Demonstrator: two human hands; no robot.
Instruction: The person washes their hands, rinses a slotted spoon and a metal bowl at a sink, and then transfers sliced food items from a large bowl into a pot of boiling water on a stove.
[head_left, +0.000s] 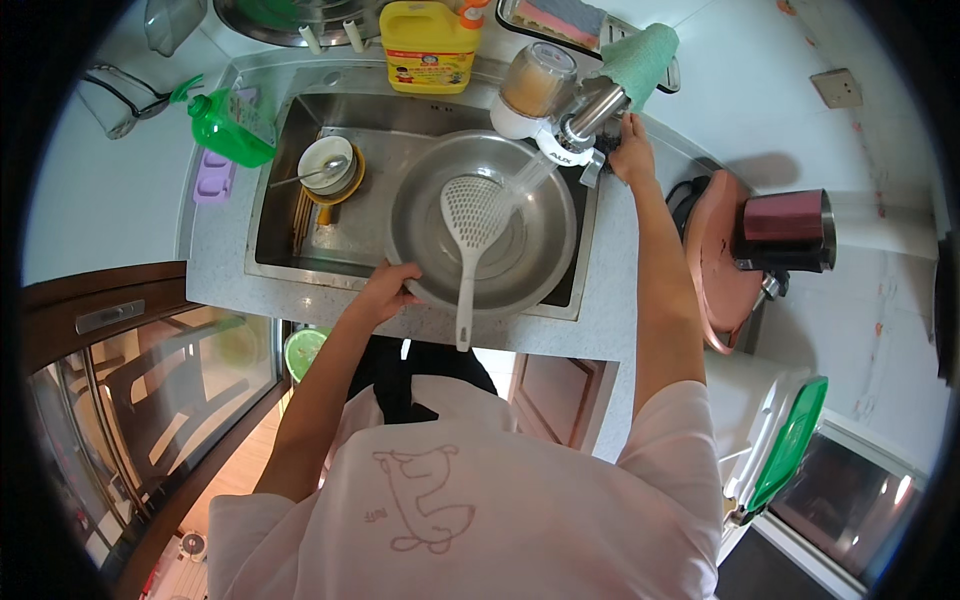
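A wide stainless steel basin (420, 202) sits over the right part of the sink (367, 150). My left hand (386, 292) grips its near-left rim, thumb on top. Across the basin lies a pale slotted strainer ladle (472, 217), its handle reaching past the near rim. Water (529, 176) streams from a tap with a white filter (562, 150) onto the ladle's head. My right hand (634, 157) is behind the tap, beside a dark scrubber (609, 146) and just below a green cloth (641, 60). Its fingertips are partly obscured, so its grip is unclear.
Stacked bowls (324, 161) with a spoon (334, 163) stand in the sink's left part, by chopsticks (300, 221). A green pump bottle (232, 127) and yellow detergent jug (427, 49) stand around it. Right are a pink board (720, 247) and a lidded bin (787, 442).
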